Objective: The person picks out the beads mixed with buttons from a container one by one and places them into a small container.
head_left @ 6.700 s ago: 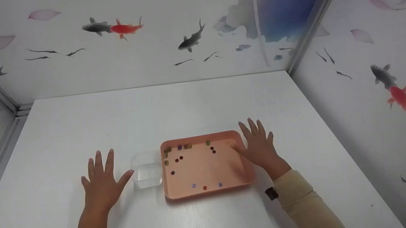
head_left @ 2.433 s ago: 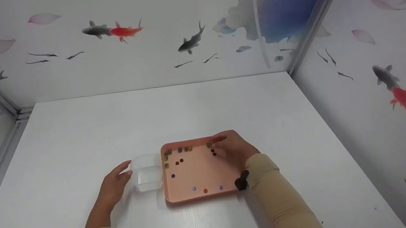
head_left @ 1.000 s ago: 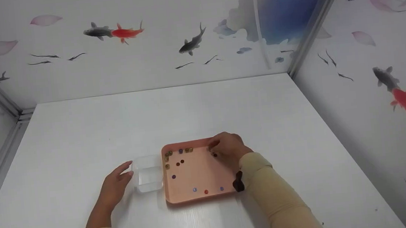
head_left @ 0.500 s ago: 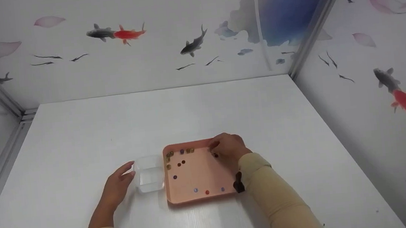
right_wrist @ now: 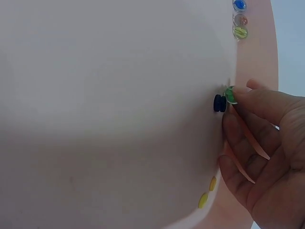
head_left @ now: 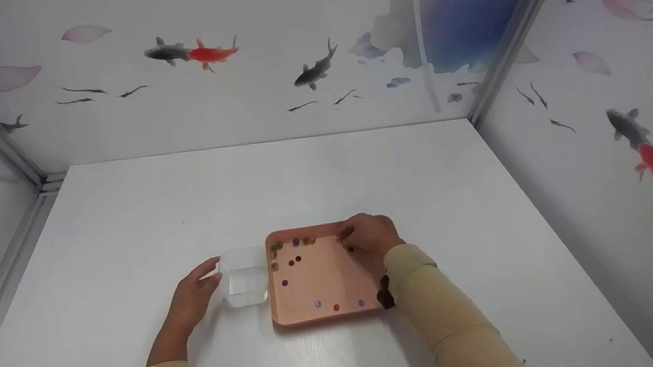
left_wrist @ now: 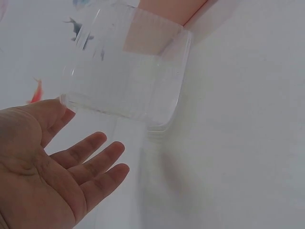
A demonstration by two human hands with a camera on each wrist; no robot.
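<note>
In the head view my right hand (head_left: pixel 367 234) reaches into the pink tray (head_left: pixel 335 278) near its far edge. Thumb and forefinger pinch a green glass marble (right_wrist: pixel 230 95), seen in the right wrist view beside two small dark oval pieces (right_wrist: pixel 219 103). My left hand (head_left: pixel 192 299) lies left of a clear plastic container (head_left: pixel 245 281) that stands against the tray. Thumb and forefinger touch the container's left side; the other fingers (left_wrist: pixel 97 164) hang relaxed, free of it.
More marbles lie in the tray: several along its far left corner (head_left: pixel 274 252), a dark one (head_left: pixel 285 283), and a red one (head_left: pixel 336 307) between two bluish ones near the front. White wall panels with painted fish (head_left: pixel 212 53) border the white table (head_left: pixel 183 191).
Both hands began apart with spread fingers. The left came to the container's side; the right went into the tray and closed on the green marble. In the last second the hands barely moved.
</note>
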